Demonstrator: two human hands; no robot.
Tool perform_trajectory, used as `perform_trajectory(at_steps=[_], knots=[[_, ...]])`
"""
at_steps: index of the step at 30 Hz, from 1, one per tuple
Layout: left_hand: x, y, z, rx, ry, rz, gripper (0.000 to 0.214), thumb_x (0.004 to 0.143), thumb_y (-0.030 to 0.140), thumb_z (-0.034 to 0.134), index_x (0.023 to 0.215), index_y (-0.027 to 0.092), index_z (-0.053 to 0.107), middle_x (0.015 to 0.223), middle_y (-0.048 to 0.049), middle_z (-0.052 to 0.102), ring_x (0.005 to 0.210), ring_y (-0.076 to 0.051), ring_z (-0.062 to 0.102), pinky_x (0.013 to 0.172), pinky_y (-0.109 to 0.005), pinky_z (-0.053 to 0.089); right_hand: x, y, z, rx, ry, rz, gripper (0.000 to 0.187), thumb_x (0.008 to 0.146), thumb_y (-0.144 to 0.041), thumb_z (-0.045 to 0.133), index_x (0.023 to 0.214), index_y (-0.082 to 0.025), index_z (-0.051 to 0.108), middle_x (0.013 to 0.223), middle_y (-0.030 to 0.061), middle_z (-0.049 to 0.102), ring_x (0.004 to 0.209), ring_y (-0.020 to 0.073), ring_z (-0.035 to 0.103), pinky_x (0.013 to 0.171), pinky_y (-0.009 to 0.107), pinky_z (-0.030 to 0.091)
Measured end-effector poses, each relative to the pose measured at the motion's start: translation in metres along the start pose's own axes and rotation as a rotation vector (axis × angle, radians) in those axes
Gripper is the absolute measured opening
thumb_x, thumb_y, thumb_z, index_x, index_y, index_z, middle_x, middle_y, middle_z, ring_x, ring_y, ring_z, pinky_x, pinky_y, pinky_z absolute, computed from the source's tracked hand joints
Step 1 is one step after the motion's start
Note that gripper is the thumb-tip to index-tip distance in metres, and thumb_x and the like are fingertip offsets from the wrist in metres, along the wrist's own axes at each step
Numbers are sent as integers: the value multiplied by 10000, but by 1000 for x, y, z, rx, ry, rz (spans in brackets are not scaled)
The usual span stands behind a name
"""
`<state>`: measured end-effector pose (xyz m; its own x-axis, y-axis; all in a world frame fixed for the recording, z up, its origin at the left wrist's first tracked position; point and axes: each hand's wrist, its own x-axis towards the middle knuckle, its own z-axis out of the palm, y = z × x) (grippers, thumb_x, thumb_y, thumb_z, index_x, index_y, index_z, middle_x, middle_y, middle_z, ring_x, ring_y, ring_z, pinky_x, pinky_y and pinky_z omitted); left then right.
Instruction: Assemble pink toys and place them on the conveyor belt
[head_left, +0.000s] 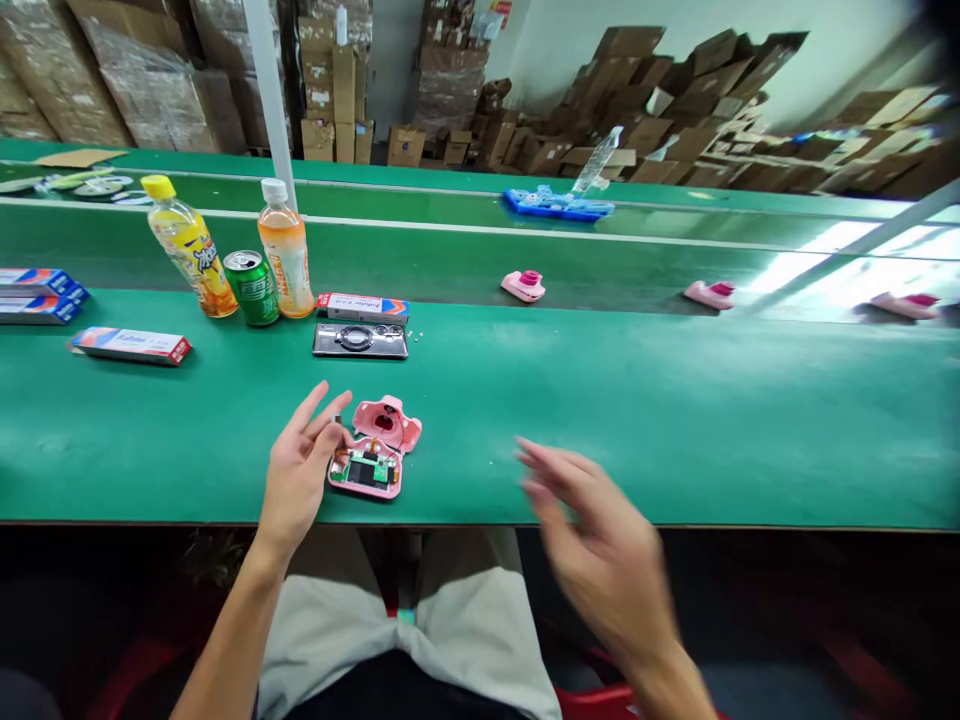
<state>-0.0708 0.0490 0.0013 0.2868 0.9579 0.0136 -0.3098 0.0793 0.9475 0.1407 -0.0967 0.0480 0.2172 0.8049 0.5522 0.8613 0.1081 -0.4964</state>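
An opened pink toy camera (377,450) lies on the green table (675,420) near its front edge. Its front shell is tipped back, and the rear half shows a green circuit board and wires. My left hand (300,470) rests just left of it, fingers spread, the thumb and forefinger tips at the shell's left edge by a tiny dark part. My right hand (592,540) hovers over the table's front edge to the right of the toy. It is blurred by motion, fingers stretched out, and holds nothing.
Behind the toy lie a dark flat tray (361,340) and a small box (363,306). A yellow bottle (191,245), a green can (252,288) and an orange bottle (286,250) stand at the left. More boxes (129,345) lie further left. Pink toys (524,286) sit on the belt behind, with stacked cartons beyond.
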Motion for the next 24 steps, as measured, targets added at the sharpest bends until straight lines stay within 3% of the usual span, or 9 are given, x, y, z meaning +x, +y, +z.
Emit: perform_trajectory(at_steps=[4, 6, 10, 16, 19, 24], knots=[[8, 5, -5, -1, -226, 82, 890, 814, 451, 827, 1546, 255, 360, 1444, -152, 594, 889, -132, 699, 782, -236, 589, 85, -33, 57, 284, -575, -452, 301, 1008, -82, 525, 1205, -233, 696, 1196, 71, 707, 1098, 167, 681, 948, 315, 574], [7, 6, -8, -48, -268, 90, 866, 831, 445, 812, 1540, 250, 354, 1359, -132, 636, 1018, -181, 704, 859, -272, 592, 109, -41, 71, 374, -709, -555, 189, 990, -97, 585, 1091, -183, 720, 1147, 75, 733, 1053, 161, 699, 909, 285, 572], [3, 2, -8, -102, -266, 61, 791, 808, 343, 846, 1474, 260, 427, 1327, -103, 622, 1018, -177, 695, 842, -268, 597, 113, -32, 72, 337, -640, -528, 101, 954, -115, 660, 1019, -152, 728, 980, 62, 765, 843, 155, 719, 773, 269, 560], [2, 0, -7, -47, -246, 32, 720, 801, 203, 834, 1423, 235, 471, 1152, -60, 689, 1005, -154, 693, 888, -250, 568, 93, -21, 56, 267, -677, -409, 116, 935, -109, 674, 991, -187, 740, 975, 52, 773, 984, 200, 728, 871, 297, 558], [1, 1, -5, 8, -244, 32, 661, 824, 197, 805, 1405, 212, 490, 1071, -48, 710, 994, -153, 697, 896, -250, 562, 88, -22, 55, 189, -654, -417, 101, 954, -131, 661, 1013, -174, 731, 1020, 71, 770, 1074, 231, 708, 942, 342, 545], [2, 0, -5, 57, -205, 65, 560, 862, 209, 765, 1368, 193, 526, 1041, -46, 720, 962, -147, 701, 866, -242, 570, 79, -24, 64, 8, -652, -471, 178, 964, -168, 659, 1137, -133, 678, 1153, 138, 733, 1042, 261, 703, 923, 412, 564]])
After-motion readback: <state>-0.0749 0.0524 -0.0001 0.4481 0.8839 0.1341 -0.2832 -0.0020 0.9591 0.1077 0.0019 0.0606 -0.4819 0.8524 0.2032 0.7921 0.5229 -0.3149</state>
